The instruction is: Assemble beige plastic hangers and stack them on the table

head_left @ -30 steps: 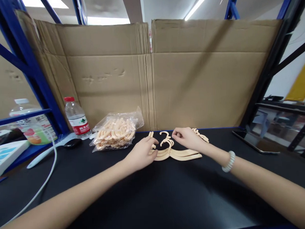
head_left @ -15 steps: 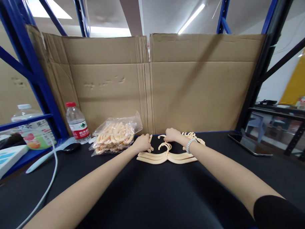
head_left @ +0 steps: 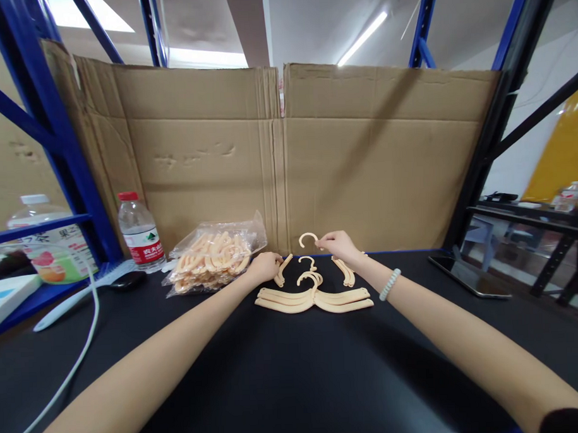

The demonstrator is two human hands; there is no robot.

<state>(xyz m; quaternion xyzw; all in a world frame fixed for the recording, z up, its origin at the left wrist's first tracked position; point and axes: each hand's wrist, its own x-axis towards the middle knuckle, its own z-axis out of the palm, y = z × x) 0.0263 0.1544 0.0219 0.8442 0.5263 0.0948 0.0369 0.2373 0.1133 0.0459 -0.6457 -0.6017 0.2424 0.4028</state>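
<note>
Behind a black tabletop (head_left: pixel 295 380) stand cardboard panels (head_left: pixel 382 163), and on it a clear plastic bag of hanger parts (head_left: pixel 210 263) lies left of a small stack of pale clothes hangers (head_left: pixel 339 301). The left hand (head_left: pixel 266 266) is at some loose hanger arms (head_left: pixel 285 264) beside the bag, whether gripping them one cannot tell, while the right hand (head_left: pixel 340 245) pinches a curved hanger hook (head_left: pixel 308 235) raised above the stack, fingertips closed on its end.

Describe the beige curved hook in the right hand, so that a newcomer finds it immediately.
Find the brown cardboard wall behind the black table. Before its lower middle, the right hand holds the beige curved hook. Unlike the similar beige hook below, it is held up.
</note>
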